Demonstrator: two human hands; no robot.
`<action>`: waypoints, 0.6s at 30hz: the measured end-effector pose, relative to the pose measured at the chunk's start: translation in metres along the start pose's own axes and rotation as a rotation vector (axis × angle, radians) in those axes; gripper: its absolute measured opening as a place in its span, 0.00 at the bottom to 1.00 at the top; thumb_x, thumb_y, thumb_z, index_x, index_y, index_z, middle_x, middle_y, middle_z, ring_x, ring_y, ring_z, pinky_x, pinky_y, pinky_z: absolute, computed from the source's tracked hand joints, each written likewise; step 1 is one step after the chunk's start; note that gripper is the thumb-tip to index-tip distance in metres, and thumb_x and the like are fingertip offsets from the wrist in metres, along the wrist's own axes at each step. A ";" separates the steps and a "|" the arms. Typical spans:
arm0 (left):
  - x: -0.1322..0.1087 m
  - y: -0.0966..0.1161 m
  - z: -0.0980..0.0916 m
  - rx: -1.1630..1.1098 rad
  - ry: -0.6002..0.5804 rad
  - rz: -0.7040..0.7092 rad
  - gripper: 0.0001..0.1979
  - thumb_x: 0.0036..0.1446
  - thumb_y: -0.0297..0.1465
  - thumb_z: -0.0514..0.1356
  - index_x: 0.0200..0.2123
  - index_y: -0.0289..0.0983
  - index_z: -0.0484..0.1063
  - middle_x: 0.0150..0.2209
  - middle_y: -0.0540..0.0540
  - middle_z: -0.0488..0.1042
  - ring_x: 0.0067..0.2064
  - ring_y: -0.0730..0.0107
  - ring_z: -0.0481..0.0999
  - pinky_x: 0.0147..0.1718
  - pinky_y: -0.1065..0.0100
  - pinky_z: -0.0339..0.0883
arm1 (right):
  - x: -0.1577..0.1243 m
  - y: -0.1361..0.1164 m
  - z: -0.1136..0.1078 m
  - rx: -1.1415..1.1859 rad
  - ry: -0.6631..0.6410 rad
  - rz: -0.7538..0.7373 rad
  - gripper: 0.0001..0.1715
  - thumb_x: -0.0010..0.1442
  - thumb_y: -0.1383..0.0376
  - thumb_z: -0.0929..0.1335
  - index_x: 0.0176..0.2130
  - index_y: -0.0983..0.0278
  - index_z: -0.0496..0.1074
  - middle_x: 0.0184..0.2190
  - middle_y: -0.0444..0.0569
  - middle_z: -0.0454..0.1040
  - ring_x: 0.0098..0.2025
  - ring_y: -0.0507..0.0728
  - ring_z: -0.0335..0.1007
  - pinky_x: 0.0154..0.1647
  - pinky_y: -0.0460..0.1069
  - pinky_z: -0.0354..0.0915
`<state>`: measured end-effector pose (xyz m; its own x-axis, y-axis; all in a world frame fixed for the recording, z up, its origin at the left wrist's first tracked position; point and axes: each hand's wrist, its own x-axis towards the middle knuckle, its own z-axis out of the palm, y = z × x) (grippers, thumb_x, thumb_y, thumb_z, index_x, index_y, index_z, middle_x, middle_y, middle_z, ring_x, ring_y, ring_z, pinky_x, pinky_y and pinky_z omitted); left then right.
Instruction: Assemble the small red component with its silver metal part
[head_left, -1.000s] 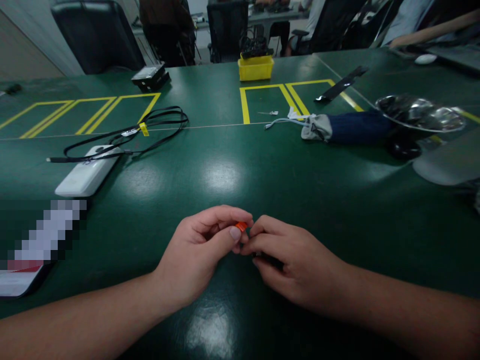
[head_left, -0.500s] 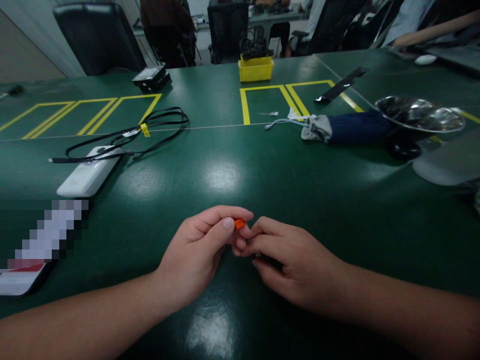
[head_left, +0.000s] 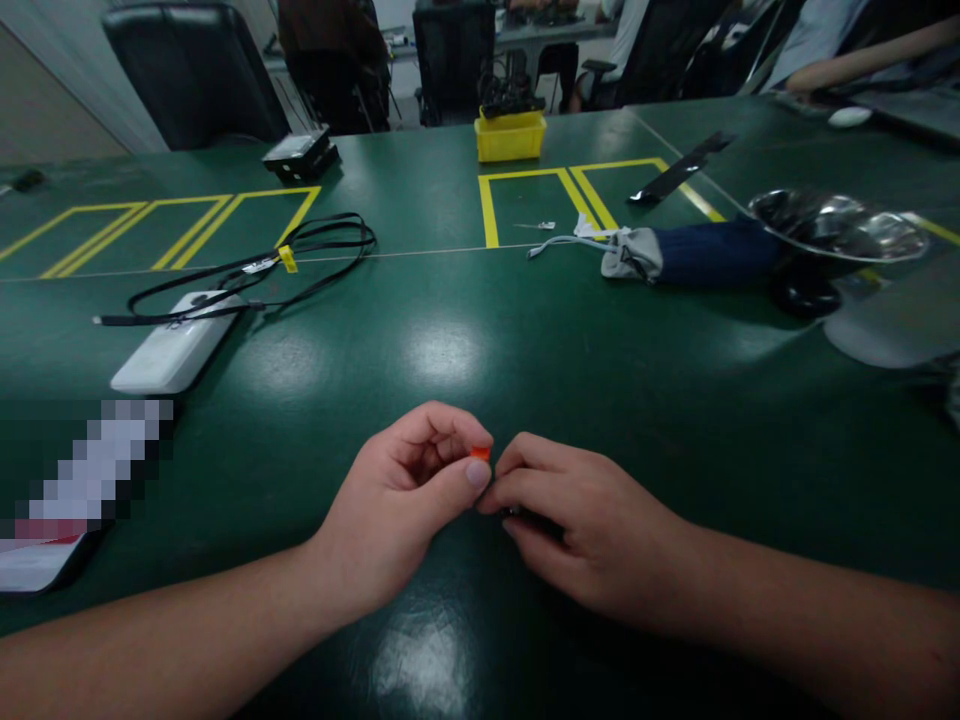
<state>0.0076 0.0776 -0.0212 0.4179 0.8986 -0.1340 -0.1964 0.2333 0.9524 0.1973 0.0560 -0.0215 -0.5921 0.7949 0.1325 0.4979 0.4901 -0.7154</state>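
Between the thumb and index finger of my left hand (head_left: 409, 490) is a small orange piece (head_left: 481, 453), too small to tell its kind. My right hand (head_left: 574, 510) is right beside it, fingers curled and pinched together. A bit of something dark and shiny (head_left: 511, 511) shows under its fingers; the rest is hidden by the hand. The fingertips of both hands nearly meet, low over the green table (head_left: 450, 360).
On the left lie a phone (head_left: 97, 480), a white power bank (head_left: 169, 350) and a looped black cable (head_left: 300, 290). A yellow bin (head_left: 511, 138) stands at the back. To the right are a blue pouch (head_left: 712, 252) and a metal bowl (head_left: 840, 225). People sit beyond.
My left thumb has slid right and down, and the index fingertip has bent over the orange piece. My left hand's other fingers have drawn back from the right hand, which stays nearly still.
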 end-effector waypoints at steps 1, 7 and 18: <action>0.000 0.000 0.000 0.001 -0.002 0.004 0.06 0.52 0.26 0.62 0.35 0.36 0.70 0.30 0.50 0.68 0.29 0.78 0.66 0.30 0.73 0.62 | 0.000 0.000 0.000 -0.002 -0.001 0.002 0.16 0.56 0.73 0.65 0.43 0.62 0.72 0.38 0.48 0.69 0.37 0.52 0.67 0.39 0.48 0.64; 0.000 0.000 0.001 0.022 -0.011 0.015 0.06 0.51 0.25 0.63 0.34 0.36 0.70 0.30 0.49 0.69 0.31 0.76 0.68 0.31 0.73 0.63 | 0.000 -0.001 -0.001 0.003 -0.009 0.001 0.15 0.56 0.73 0.65 0.43 0.62 0.72 0.38 0.48 0.69 0.37 0.52 0.67 0.39 0.48 0.64; 0.000 0.002 0.003 0.010 0.024 -0.003 0.09 0.48 0.24 0.64 0.35 0.36 0.71 0.30 0.49 0.71 0.31 0.76 0.69 0.31 0.73 0.65 | 0.000 -0.001 0.000 -0.004 -0.018 0.007 0.14 0.57 0.72 0.64 0.43 0.62 0.72 0.38 0.49 0.69 0.37 0.52 0.66 0.39 0.48 0.64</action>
<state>0.0100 0.0766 -0.0184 0.3968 0.9066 -0.1434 -0.1860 0.2324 0.9546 0.1974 0.0552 -0.0205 -0.6001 0.7916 0.1149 0.5045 0.4860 -0.7136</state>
